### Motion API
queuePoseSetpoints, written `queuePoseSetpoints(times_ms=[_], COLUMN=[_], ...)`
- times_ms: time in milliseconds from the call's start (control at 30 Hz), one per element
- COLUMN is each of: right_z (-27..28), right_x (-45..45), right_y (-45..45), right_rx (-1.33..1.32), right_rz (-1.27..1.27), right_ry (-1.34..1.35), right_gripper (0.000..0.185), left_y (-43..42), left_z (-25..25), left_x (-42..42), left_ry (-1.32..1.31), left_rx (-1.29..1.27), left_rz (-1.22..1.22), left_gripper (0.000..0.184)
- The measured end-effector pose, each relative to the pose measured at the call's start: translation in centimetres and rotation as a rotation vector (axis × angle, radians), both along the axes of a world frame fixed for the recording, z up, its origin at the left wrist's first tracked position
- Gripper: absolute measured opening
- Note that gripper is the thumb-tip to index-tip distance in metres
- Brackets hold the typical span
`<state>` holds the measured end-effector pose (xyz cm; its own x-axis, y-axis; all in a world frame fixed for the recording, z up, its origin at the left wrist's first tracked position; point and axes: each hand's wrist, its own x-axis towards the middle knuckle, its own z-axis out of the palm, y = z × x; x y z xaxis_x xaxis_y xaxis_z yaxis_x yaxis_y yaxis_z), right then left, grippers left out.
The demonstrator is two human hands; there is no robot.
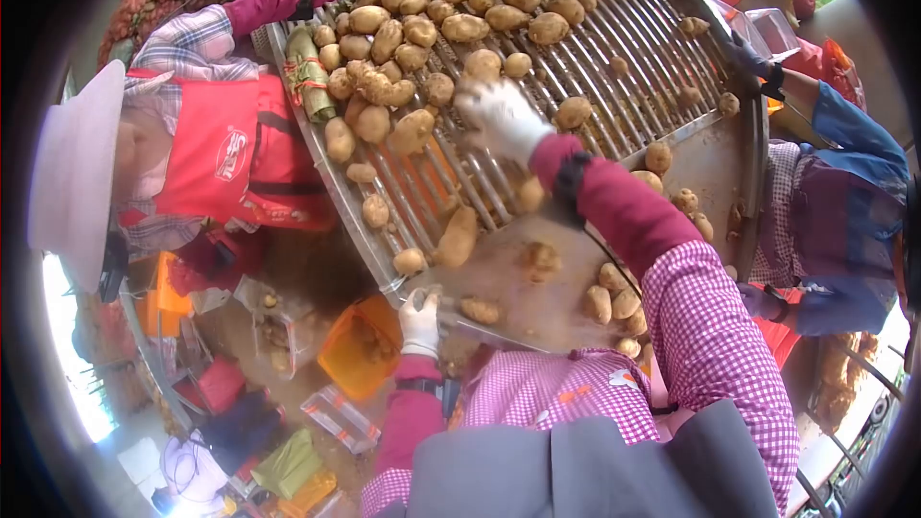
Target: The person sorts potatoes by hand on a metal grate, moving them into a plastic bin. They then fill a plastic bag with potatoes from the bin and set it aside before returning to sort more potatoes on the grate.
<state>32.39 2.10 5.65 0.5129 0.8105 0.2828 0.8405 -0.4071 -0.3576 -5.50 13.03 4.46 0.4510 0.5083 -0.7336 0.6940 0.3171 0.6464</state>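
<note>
My right hand (504, 120), in a white glove, reaches over the metal roller bed among loose potatoes (411, 131). Motion smears its fingers, so their closure cannot be made out. Close beside it lie a round potato (482, 64) and, below, another blurred potato (531, 194). My left hand (420, 322), also in a white glove, is curled over the metal rim (460, 326) at the near edge of the sorting table. A blurred potato (540, 261) is on the smooth metal tray (566, 302), and a long potato (480, 310) lies near my left hand.
A co-worker in a red apron (225, 149) reaches over the rollers at left; another in blue (844, 221) stands at right. A tied leafy bundle (309, 77) lies along the left rim. Below stands an orange crate (363, 345). Red net sacks (173, 0) are piled behind.
</note>
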Motion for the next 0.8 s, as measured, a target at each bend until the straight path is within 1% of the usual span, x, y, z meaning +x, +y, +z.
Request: queuePoseSetpoints(times_ms=[33, 67, 100, 167, 233, 267, 367, 433, 500, 533, 567, 600, 633, 667, 700, 733, 767, 800], right_z=[-0.1, -2.1, -2.1, 0.5, 3.1, 3.8, 0.2, -0.5, -1.2, -1.4, -1.3, -0.1, 0.9, -0.6, 0.4, 2.0, 3.3, 4.0], right_x=[2.2, 4.2, 4.5, 5.3, 5.0, 4.6, 3.0, -1.0, -4.2, -5.7, -7.1, -8.2, -9.1, -9.7, -10.3, -11.0, -11.5, -12.1], right_y=[1.7, 3.1, 3.2, 4.2, 4.2, 3.7, -0.4, -3.8, -7.8, -9.9, -11.7, -13.2, -14.6, -15.9, -17.5, -19.2, -20.6, -22.3], right_rx=[-0.151, -0.223, -0.200, -0.394, -0.543, -0.618, -0.491, -0.420, -0.298, -0.265, -0.233, -0.240, -0.248, -0.236, -0.123, -0.007, 0.115, 0.326], right_rz=[-0.113, -0.188, -0.212, -0.133, -0.125, -0.130, -0.070, -0.070, -0.069, -0.060, -0.053, -0.025, -0.002, -0.053, -0.139, -0.225, -0.309, -0.467], right_ry=[-0.049, -0.099, -0.076, 0.017, 0.058, 0.078, 0.164, 0.113, 0.129, 0.164, 0.200, 0.253, 0.308, 0.324, 0.419, 0.513, 0.597, 0.813], right_gripper=[0.067, 0.074, 0.076, 0.071, 0.063, 0.060, 0.050, 0.051, 0.051, 0.051, 0.050, 0.050, 0.049, 0.051, 0.053, 0.055, 0.057, 0.062], left_y=[-0.1, 0.4, 1.4, 0.5, -0.1, -0.4, 0.0, 0.3, 0.7, 0.0, 0.9, 0.1, -0.9, -2.1, -3.7, -4.3, -4.1, -4.7], left_z=[0.2, -1.9, -6.1, -3.0, 0.1, 0.9, -0.7, -1.3, -2.9, -1.1, -4.2, -4.1, -3.0, -1.7, 0.8, 1.5, -0.4, -0.8], left_x=[0.0, -1.1, -3.3, -1.6, 0.2, 0.5, -0.2, -0.3, -0.8, 0.4, -0.1, 1.1, 3.3, 5.2, 7.5, 9.4, 10.2, 11.2], left_ry=[-0.010, -0.117, -0.131, -0.083, -0.029, -0.004, -0.026, -0.023, -0.041, -0.014, 0.034, 0.007, -0.022, -0.075, -0.127, -0.129, -0.161, -0.052], left_rx=[0.001, 0.148, 0.209, 0.111, 0.038, 0.000, 0.066, 0.078, 0.089, 0.209, 0.517, 0.693, 0.868, 0.945, 1.018, 1.058, 1.157, 1.175], left_rz=[0.011, -0.075, -0.090, -0.010, 0.045, 0.063, 0.023, 0.036, 0.055, 0.008, -0.146, -0.162, -0.179, -0.247, -0.315, -0.455, -0.607, -0.660], left_gripper=[0.014, 0.014, 0.015, 0.012, 0.010, 0.009, 0.009, 0.011, 0.012, 0.019, 0.032, 0.038, 0.045, 0.048, 0.051, 0.058, 0.065, 0.068])
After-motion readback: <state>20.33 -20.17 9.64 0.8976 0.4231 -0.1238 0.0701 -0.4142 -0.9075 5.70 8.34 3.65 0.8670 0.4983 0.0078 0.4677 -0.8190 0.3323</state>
